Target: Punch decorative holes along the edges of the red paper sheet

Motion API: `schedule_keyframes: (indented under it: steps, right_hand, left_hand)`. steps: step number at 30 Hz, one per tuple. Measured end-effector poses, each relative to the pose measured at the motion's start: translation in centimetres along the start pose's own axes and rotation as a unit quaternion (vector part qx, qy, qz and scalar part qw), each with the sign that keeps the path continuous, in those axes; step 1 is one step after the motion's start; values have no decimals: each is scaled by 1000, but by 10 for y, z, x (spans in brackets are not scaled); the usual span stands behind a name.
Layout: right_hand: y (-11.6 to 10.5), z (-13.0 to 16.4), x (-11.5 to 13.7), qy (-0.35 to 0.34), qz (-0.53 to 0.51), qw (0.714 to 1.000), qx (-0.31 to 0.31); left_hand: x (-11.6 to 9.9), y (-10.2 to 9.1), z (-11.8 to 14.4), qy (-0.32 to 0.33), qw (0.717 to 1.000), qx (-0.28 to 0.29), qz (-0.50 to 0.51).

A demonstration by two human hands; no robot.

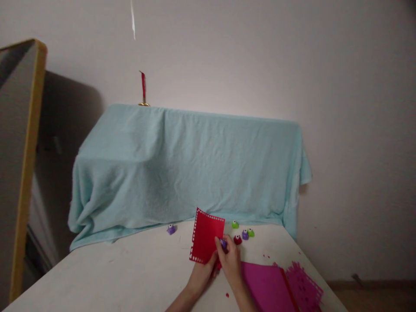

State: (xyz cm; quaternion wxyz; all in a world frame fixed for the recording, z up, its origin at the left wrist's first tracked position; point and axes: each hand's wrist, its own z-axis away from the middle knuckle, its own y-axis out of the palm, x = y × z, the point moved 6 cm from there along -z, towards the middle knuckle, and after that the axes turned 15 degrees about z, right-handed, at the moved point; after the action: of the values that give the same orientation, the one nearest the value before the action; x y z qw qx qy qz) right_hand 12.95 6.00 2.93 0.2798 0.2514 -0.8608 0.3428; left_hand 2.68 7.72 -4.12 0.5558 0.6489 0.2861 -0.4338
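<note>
Red card [206, 239] with punched edges, held upright over the table [130, 277] near its far edge. Left hand [204, 272] pinching the card's lower edge, fingers closed on it. Right hand [231, 259] closed around a purple punch [223, 243] at the card's right edge. Loose punches on table: two purple, two green, one red [237, 239]. Magenta sheets [276, 288] at right.

- A pale blue cloth [188, 169] is draping over furniture against the plain wall [292, 56].
- A gold-framed mirror [22, 164] is leaning at left.
</note>
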Motion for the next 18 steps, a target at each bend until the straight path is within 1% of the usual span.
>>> schedule_keyframes:
  steps: [2, 4, 6, 8, 10, 13, 16, 18]
  right_hand:
    - [-1, 0, -1, -1, -5, 1000, -3]
    - [-1, -1, -5, -4, -14, 1000, -3]
    - [2, -3, -9, -2, -24, 1000, 9]
    - [5, -5, -14, 3, -33, 999, 31]
    - [7, -6, -17, 8, -35, 998, 41]
    - [5, -5, -17, 2, -20, 999, 43]
    - [3, -3, -16, -8, 3, 999, 50]
    - [-2, -3, -14, -12, 18, 999, 25]
  left_hand:
    - [3, 0, -2, -3, 1000, -9, 7]
    - [11, -2, -6, -14, 999, -26, 17]
    - [20, -7, -11, -25, 999, -39, 28]
    - [28, -11, -16, -31, 998, -34, 37]
    - [30, -14, -18, -36, 999, -5, 13]
    - [24, -13, -17, -41, 997, 50, -37]
    - [15, -11, -13, -50, 994, 71, -71]
    - [10, -10, -11, -50, 992, 78, -84]
